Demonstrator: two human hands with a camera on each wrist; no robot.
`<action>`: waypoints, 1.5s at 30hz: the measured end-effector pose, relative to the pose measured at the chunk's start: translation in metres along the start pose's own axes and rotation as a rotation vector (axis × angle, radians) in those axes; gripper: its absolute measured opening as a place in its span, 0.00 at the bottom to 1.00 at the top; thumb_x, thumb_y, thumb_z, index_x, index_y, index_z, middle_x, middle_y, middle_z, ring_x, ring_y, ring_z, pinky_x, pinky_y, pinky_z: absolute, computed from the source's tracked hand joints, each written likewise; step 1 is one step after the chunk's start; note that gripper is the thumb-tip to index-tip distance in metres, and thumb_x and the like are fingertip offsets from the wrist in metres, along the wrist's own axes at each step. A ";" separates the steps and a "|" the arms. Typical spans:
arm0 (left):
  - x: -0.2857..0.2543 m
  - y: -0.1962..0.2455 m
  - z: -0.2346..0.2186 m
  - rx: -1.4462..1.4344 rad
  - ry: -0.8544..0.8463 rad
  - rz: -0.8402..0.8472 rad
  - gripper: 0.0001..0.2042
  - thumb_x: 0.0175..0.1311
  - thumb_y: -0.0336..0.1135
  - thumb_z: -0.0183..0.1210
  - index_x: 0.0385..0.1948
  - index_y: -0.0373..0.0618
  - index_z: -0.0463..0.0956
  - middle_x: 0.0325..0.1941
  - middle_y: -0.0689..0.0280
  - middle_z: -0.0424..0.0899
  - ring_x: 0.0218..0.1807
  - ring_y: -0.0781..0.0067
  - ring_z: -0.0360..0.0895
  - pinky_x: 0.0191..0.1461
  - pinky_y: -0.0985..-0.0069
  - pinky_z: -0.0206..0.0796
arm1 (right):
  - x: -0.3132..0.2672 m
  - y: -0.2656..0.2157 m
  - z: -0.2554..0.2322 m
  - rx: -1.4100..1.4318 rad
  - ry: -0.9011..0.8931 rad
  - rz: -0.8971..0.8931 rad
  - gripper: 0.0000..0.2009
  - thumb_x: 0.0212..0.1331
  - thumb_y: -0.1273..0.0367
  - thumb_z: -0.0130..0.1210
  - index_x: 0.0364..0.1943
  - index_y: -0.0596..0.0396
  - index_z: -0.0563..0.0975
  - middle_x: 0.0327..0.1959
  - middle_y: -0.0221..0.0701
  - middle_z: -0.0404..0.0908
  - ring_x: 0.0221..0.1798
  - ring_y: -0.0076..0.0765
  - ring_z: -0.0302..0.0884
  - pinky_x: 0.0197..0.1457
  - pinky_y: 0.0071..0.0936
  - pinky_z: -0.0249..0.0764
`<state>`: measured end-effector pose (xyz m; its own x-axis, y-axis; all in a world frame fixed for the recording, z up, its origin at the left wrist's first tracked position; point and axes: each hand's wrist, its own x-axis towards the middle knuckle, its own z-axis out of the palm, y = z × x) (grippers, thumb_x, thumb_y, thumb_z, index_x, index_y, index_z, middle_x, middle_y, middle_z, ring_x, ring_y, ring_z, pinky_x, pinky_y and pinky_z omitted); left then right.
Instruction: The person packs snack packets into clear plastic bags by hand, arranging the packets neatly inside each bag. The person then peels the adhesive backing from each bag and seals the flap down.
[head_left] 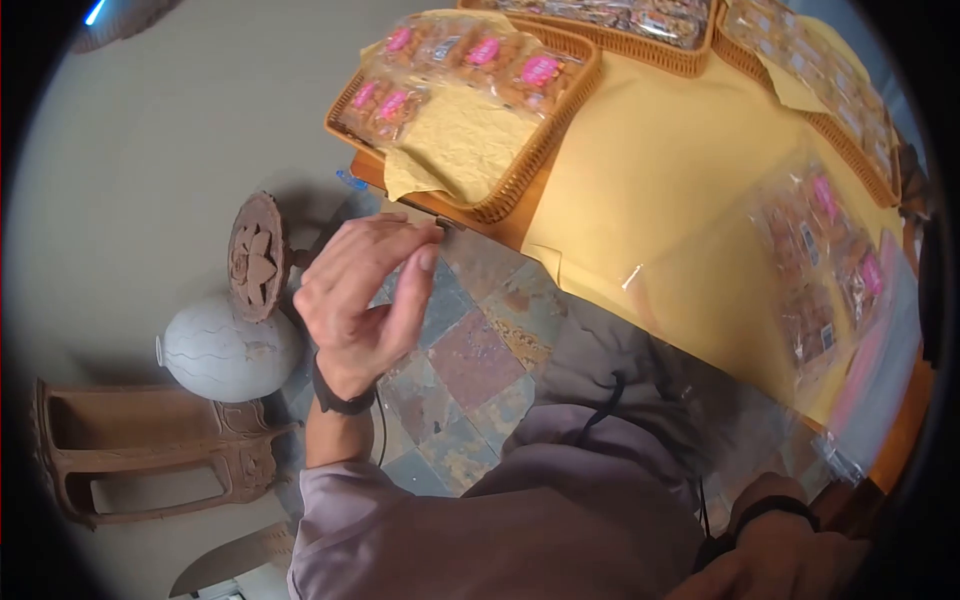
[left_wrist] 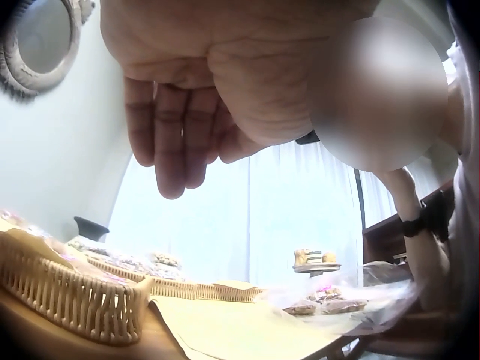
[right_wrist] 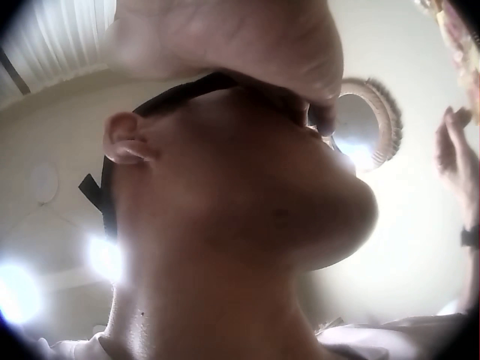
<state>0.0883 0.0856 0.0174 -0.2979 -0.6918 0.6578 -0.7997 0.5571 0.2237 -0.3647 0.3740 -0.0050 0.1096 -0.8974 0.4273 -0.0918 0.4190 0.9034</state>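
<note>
My left hand (head_left: 365,290) is raised just off the near corner of a wicker basket (head_left: 548,155), its fingers loosely bent and nothing held. In the left wrist view, the fingers of that hand (left_wrist: 176,135) hang down relaxed. The basket is lined with crumpled yellow paper (head_left: 460,135) and has several clear packs of brown snacks (head_left: 540,75) with pink labels. My right hand (head_left: 770,560) is at the lower right of the head view, partly cut off. In the right wrist view it is up close beside my face, with most fingers hidden.
Yellow paper (head_left: 660,190) covers the table. On its right lies a large clear plastic bag (head_left: 700,290) with several snack packs. More filled baskets (head_left: 690,62) stand along the back. A pale round vase (head_left: 225,350) and carved wooden furniture (head_left: 150,425) are at left.
</note>
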 end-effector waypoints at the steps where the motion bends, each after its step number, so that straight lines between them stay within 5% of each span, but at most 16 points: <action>1: -0.001 0.000 0.000 -0.008 0.005 -0.011 0.06 0.56 0.17 0.65 0.35 0.31 0.84 0.30 0.56 0.88 0.35 0.58 0.87 0.45 0.66 0.79 | 0.035 -0.005 -0.025 -0.036 -0.010 -0.002 0.30 0.75 0.49 0.46 0.47 0.72 0.79 0.37 0.54 0.86 0.52 0.56 0.82 0.56 0.42 0.80; 3: -0.003 0.003 0.002 -0.005 0.007 -0.028 0.05 0.57 0.17 0.65 0.35 0.31 0.84 0.30 0.56 0.88 0.35 0.58 0.87 0.45 0.66 0.79 | 0.130 -0.017 -0.089 -0.120 -0.020 -0.001 0.31 0.75 0.49 0.46 0.47 0.72 0.79 0.37 0.54 0.86 0.52 0.56 0.82 0.56 0.43 0.80; 5: -0.003 0.005 0.004 0.001 0.011 -0.047 0.04 0.59 0.17 0.64 0.34 0.32 0.84 0.30 0.56 0.88 0.35 0.57 0.87 0.46 0.65 0.79 | 0.055 0.001 -0.040 -0.219 -0.024 0.002 0.31 0.75 0.48 0.45 0.47 0.72 0.79 0.37 0.54 0.86 0.52 0.56 0.82 0.56 0.43 0.80; 6: -0.005 0.004 0.006 -0.009 0.026 -0.059 0.04 0.59 0.17 0.64 0.34 0.32 0.83 0.30 0.56 0.88 0.35 0.58 0.87 0.47 0.65 0.79 | 0.128 -0.014 -0.081 -0.266 -0.027 -0.005 0.31 0.75 0.48 0.45 0.47 0.72 0.78 0.37 0.54 0.86 0.52 0.56 0.82 0.56 0.43 0.80; 8: -0.005 0.005 0.008 0.010 0.025 -0.076 0.04 0.60 0.17 0.64 0.35 0.32 0.83 0.30 0.56 0.88 0.35 0.59 0.87 0.49 0.65 0.79 | 0.110 -0.010 -0.068 -0.345 -0.037 -0.019 0.32 0.75 0.48 0.44 0.47 0.72 0.78 0.37 0.54 0.86 0.52 0.57 0.82 0.56 0.44 0.80; 11: -0.005 0.005 0.012 0.003 0.030 -0.076 0.04 0.60 0.17 0.64 0.34 0.32 0.83 0.30 0.57 0.88 0.36 0.60 0.87 0.50 0.64 0.79 | 0.182 -0.032 -0.097 -0.470 -0.042 -0.031 0.32 0.75 0.47 0.44 0.48 0.72 0.78 0.37 0.55 0.86 0.52 0.57 0.82 0.56 0.44 0.80; 18: -0.001 0.005 0.011 0.006 0.041 -0.055 0.03 0.61 0.17 0.63 0.34 0.31 0.83 0.30 0.57 0.88 0.36 0.60 0.87 0.50 0.65 0.79 | 0.049 0.013 0.036 -0.690 -0.014 0.003 0.34 0.75 0.46 0.42 0.48 0.72 0.78 0.37 0.56 0.86 0.52 0.58 0.82 0.56 0.46 0.80; 20: -0.001 0.004 0.009 0.049 0.037 -0.064 0.03 0.61 0.17 0.63 0.35 0.31 0.83 0.31 0.56 0.89 0.37 0.59 0.87 0.49 0.68 0.79 | 0.039 -0.004 0.025 -0.752 -0.007 0.017 0.34 0.75 0.46 0.41 0.48 0.72 0.78 0.37 0.56 0.86 0.52 0.58 0.82 0.56 0.47 0.80; 23: -0.003 -0.001 0.008 0.024 0.054 -0.066 0.03 0.62 0.17 0.63 0.35 0.31 0.84 0.32 0.56 0.89 0.37 0.60 0.87 0.48 0.72 0.78 | 0.184 -0.040 -0.106 -0.843 0.002 0.020 0.35 0.75 0.45 0.41 0.48 0.72 0.78 0.37 0.56 0.86 0.53 0.58 0.82 0.57 0.47 0.80; 26: -0.006 -0.002 0.003 0.010 0.013 -0.170 0.07 0.71 0.21 0.59 0.45 0.28 0.83 0.36 0.55 0.90 0.42 0.65 0.86 0.56 0.69 0.75 | 0.082 -0.012 -0.017 -0.949 0.010 0.012 0.35 0.75 0.44 0.40 0.48 0.73 0.78 0.37 0.57 0.86 0.53 0.59 0.82 0.57 0.48 0.79; 27: -0.006 -0.005 0.001 0.090 0.000 -0.170 0.08 0.72 0.22 0.59 0.47 0.30 0.84 0.38 0.56 0.90 0.42 0.71 0.85 0.52 0.75 0.75 | 0.099 -0.024 -0.009 -0.993 0.010 0.008 0.36 0.75 0.44 0.40 0.48 0.73 0.78 0.37 0.57 0.86 0.53 0.59 0.81 0.57 0.48 0.79; 28: -0.008 -0.010 0.000 0.088 0.031 -0.258 0.08 0.73 0.24 0.59 0.48 0.31 0.84 0.40 0.55 0.90 0.42 0.73 0.85 0.51 0.75 0.76 | 0.207 -0.057 -0.099 -1.043 0.011 -0.005 0.36 0.75 0.44 0.39 0.49 0.73 0.78 0.37 0.57 0.86 0.53 0.59 0.81 0.57 0.48 0.79; 29: -0.007 -0.016 0.001 0.045 0.093 -0.368 0.09 0.73 0.25 0.59 0.48 0.32 0.84 0.40 0.56 0.91 0.43 0.73 0.85 0.53 0.75 0.75 | 0.231 -0.064 -0.122 -1.098 0.007 -0.019 0.36 0.75 0.44 0.39 0.49 0.73 0.78 0.37 0.57 0.86 0.53 0.59 0.81 0.57 0.49 0.79; 32: 0.010 -0.035 0.009 0.073 0.211 -0.440 0.10 0.73 0.29 0.61 0.49 0.36 0.86 0.42 0.58 0.91 0.47 0.73 0.85 0.55 0.76 0.75 | 0.239 -0.069 -0.119 -1.254 0.004 -0.049 0.37 0.75 0.43 0.38 0.49 0.73 0.78 0.37 0.57 0.86 0.53 0.59 0.81 0.57 0.49 0.79; 37: 0.031 -0.087 0.011 0.211 -0.002 -0.551 0.22 0.71 0.47 0.64 0.59 0.42 0.82 0.53 0.56 0.89 0.54 0.66 0.84 0.59 0.68 0.73 | 0.249 -0.076 -0.122 -1.475 -0.003 -0.061 0.38 0.75 0.42 0.37 0.49 0.73 0.78 0.37 0.58 0.86 0.53 0.60 0.81 0.57 0.50 0.79; 45: 0.028 -0.127 0.034 0.392 -0.260 -0.576 0.23 0.72 0.47 0.60 0.61 0.42 0.79 0.53 0.52 0.88 0.53 0.65 0.85 0.55 0.70 0.74 | 0.183 -0.053 -0.054 -1.791 0.012 -0.108 0.40 0.75 0.41 0.35 0.49 0.73 0.78 0.38 0.59 0.86 0.53 0.61 0.81 0.57 0.52 0.79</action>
<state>0.1641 -0.0199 -0.0172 0.1505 -0.9381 0.3118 -0.9793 -0.0984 0.1766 -0.2867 0.1954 0.0270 0.0488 -0.9307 0.3626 0.9897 -0.0040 -0.1434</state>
